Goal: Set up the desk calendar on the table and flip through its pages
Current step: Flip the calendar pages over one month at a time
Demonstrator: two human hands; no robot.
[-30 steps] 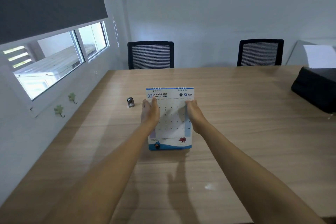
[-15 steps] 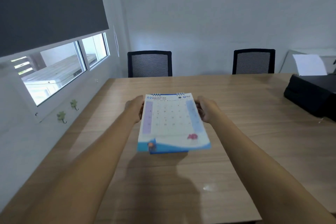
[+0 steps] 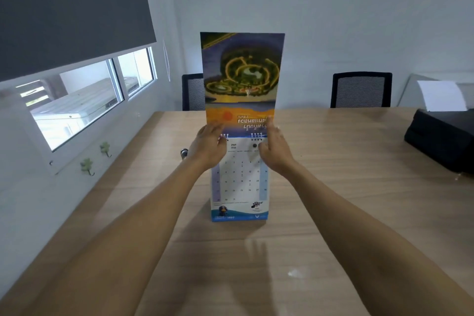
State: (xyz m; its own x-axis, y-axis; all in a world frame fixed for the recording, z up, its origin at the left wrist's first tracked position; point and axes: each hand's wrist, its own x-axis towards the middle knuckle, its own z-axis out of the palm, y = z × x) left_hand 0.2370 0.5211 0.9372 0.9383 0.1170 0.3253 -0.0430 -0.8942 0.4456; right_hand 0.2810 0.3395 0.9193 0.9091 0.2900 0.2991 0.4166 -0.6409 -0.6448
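Note:
The desk calendar (image 3: 239, 185) stands on the wooden table (image 3: 333, 187) in front of me, showing a white month grid with a blue strip along the bottom. One page (image 3: 242, 72) is raised straight up above the spiral binding, its picture side with an upside-down aerial photo facing me. My left hand (image 3: 209, 147) is at the binding's left end and my right hand (image 3: 275, 147) at its right end; both touch the raised page near its lower edge. The grip of the fingers is blurred.
Two black mesh chairs (image 3: 361, 90) stand at the table's far side. A black bag (image 3: 443, 141) with white paper behind it lies at the right. A small dark clip (image 3: 183, 154) sits left of the calendar. A window and wall run along the left.
The calendar was lifted off the table, then set back down standing. The February page has swung up over the binding, and a new month grid shows beneath it.

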